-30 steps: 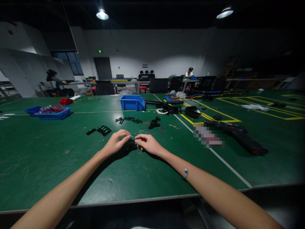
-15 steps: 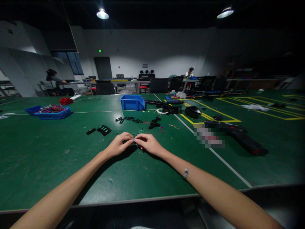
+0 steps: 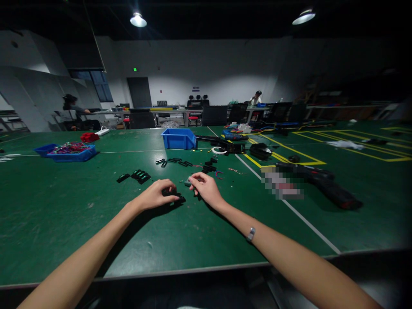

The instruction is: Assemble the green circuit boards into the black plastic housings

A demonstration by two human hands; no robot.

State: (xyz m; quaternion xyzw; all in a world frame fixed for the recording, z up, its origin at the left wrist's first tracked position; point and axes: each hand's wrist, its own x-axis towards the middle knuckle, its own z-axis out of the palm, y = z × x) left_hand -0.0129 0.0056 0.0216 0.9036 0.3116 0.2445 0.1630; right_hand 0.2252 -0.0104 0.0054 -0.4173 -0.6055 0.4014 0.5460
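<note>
My left hand (image 3: 157,195) is closed around a small black part (image 3: 175,196) just above or on the green table; the fingers cover much of it. Between the thumb and fingers of my right hand (image 3: 206,189) is a small grey-green piece (image 3: 187,183), its thin end pointing left. The two hands are slightly apart. Left of them lie several black pieces with green boards (image 3: 140,175). Beyond the hands, black oblong frames (image 3: 175,160) are scattered, with small black parts (image 3: 210,166) to their right.
A blue bin (image 3: 178,139) stands farther back, and a blue tray of coloured wires (image 3: 74,152) sits at left beside a red object (image 3: 89,137). On the right lies a black tool with a long handle (image 3: 334,191). Two people are at far tables.
My hands have parted from where their fingertips met. The grey-green piece now shows in my right fingers, and the black part shows under my left hand.
</note>
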